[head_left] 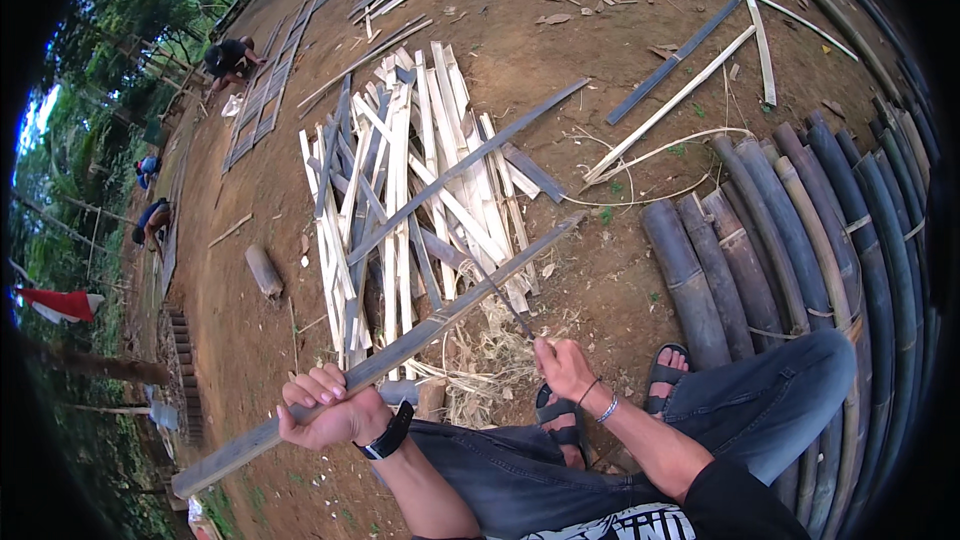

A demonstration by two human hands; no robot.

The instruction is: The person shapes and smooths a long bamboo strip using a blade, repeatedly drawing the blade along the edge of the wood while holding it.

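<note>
My left hand (332,408) is wrapped around a long split bamboo slat (405,345), which slants from lower left up to the middle of the head view. In my right hand (565,370) is a knife (505,300) with a thin dark blade, its handle mostly hidden by my fingers. The blade points up and left and crosses the slat beyond my left hand; whether it touches cannot be told. Just past the slat lies a pile of split bamboo strips (397,180), pale and dark. Curly bamboo shavings (482,390) lie on the ground near my feet.
Dark bamboo poles (685,265) are stacked along my right side, close to my knee. Loose slats (675,60) lie at upper right, and a short bamboo piece (263,272) lies left. A person (230,60) crouches by a ladder-like bamboo frame (262,105) farther off.
</note>
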